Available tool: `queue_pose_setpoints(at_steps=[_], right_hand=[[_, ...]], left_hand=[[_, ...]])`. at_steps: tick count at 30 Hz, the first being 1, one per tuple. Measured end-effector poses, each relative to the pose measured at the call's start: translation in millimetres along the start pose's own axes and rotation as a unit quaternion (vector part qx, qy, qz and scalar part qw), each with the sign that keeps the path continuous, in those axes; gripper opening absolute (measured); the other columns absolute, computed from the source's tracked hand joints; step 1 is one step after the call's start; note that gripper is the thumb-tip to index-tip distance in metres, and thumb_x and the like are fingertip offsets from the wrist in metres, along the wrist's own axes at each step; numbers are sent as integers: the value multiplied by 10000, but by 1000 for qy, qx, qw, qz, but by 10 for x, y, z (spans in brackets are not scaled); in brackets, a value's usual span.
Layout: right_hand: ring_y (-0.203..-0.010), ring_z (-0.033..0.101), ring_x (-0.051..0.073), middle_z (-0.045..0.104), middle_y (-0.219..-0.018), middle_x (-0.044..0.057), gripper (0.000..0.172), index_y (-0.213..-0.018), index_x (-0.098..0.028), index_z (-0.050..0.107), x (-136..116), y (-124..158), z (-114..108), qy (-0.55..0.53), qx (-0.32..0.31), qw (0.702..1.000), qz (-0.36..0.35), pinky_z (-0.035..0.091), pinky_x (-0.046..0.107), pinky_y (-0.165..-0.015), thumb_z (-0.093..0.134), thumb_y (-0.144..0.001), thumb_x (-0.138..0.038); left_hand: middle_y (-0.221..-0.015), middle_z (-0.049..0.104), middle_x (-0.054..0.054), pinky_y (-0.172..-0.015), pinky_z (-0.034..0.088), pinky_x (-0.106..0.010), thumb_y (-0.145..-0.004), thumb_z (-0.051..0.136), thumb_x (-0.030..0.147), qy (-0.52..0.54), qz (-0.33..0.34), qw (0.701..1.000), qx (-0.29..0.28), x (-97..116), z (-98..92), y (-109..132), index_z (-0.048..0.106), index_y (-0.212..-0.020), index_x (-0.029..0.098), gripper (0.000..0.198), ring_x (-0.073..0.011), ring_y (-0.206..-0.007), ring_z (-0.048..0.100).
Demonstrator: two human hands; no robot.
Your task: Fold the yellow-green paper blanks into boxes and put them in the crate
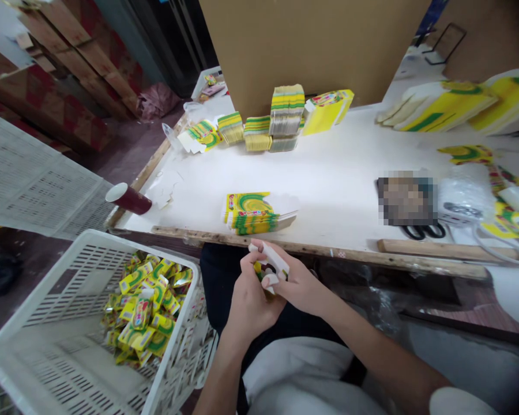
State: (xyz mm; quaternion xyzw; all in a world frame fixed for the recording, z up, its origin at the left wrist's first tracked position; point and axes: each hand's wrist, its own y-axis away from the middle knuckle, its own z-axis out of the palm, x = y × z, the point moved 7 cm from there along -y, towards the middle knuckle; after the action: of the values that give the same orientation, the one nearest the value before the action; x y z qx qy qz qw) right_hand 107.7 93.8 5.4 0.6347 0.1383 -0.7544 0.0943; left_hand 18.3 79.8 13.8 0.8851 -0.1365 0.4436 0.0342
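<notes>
My left hand (251, 297) and my right hand (298, 285) meet over my lap, just below the table's front edge. Both are closed around one small yellow and green carton (269, 271) with white flaps, held between the fingers of the two hands. On the table right above them lies a fanned pile of flat carton blanks (251, 213). At my lower left a white slatted crate (47, 300) holds several folded yellow cartons (149, 305).
Stacks of flat blanks (285, 112) stand at the table's far edge before a big cardboard sheet (311, 40). More yellow blanks (441, 104) lie far right. Black-handled scissors (424, 231) rest near the front right. A dark red cup (130, 199) lies on the table's left corner.
</notes>
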Motion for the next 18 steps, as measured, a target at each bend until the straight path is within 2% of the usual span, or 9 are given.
queue_pose_setpoints(at_steps=[2,4,8,13,18], right_hand=[[-1313,371,259,381,-1446,77,733,-1394,-251,332,-76,23,4,81,-8,996,-28,280,422,-1090,670,-743,-244],[-1333,344,253,342,-1473,68,770,-1424,-265,267,-123,42,18,117,-25,992,-37,263,422,-1101,654,-759,-224],[-1328,356,246,333,-1478,66,716,-1441,-258,223,-139,57,27,87,-46,995,-23,265,420,-1101,588,-826,-277],[-1331,356,203,369,-1462,16,499,-1403,-277,328,-147,60,-5,14,-29,999,-21,252,393,-1111,390,-911,-223],[-1314,380,190,434,-1419,-10,548,-1355,-294,414,-139,56,-41,11,-7,1000,1,256,376,-1110,411,-836,-116]], left_hand=[[-824,545,5,-569,462,-252,-655,609,190,11,-6,1000,7,-20,-2,-1,274,-1116,209,570,-156,-666,602],[-850,555,-7,-581,471,-257,-663,613,201,22,-9,1000,13,-32,-4,-4,276,-1106,207,557,-161,-691,612],[-866,563,-13,-590,477,-262,-663,616,193,24,-7,1000,8,-18,-9,-13,266,-1129,207,583,-164,-704,614],[-935,553,-25,-651,487,-280,-637,607,147,4,-4,1000,14,20,-39,-13,268,-1156,215,624,-159,-750,602],[-954,551,-33,-667,482,-287,-626,597,142,-29,2,1000,11,24,-17,-11,285,-1145,214,610,-173,-782,606]])
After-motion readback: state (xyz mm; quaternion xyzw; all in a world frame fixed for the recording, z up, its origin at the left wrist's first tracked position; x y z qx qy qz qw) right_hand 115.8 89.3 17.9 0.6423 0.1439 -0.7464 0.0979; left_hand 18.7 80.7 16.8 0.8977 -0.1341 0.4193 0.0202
